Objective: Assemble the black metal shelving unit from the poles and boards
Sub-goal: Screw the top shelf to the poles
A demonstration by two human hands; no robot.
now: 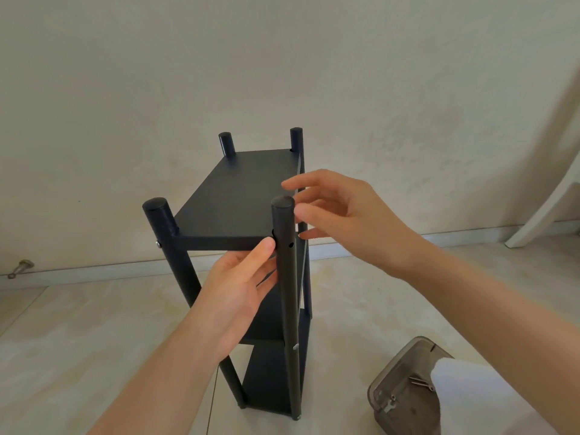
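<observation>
At the far left of my feed I see a doorstop [19,267] at the foot of the wall [282,58], well apart from the work. The shelf [270,381] stands upright on the floor [94,340] mid-view, its four poles rising past the top board [238,196]. The near-left pole [163,224] carries a silver screw [158,244] at board height. The left hand [238,293] comes up under the top board's near-right corner, palm turned up, thumb against the front edge right beside the near-right pole [284,221]. Its fingers run fairly straight toward that pole and their tips are hidden behind it; I see it gripping nothing. That pole shows a bare hole [291,245] at board height and a lower screw [295,347] at the next board down. The right hand [342,211] hovers just right of the pole's top, fingers spread and loosely extended, with nothing in it that I can make out; one fingertip sits near the pole by the hole. Down at the right a clear grey tray [395,362] lies on the floor with a few small metal parts inside, partly covered by something white [464,390]. At the far right a white leg [546,202] slants up from the floor by the wall.
</observation>
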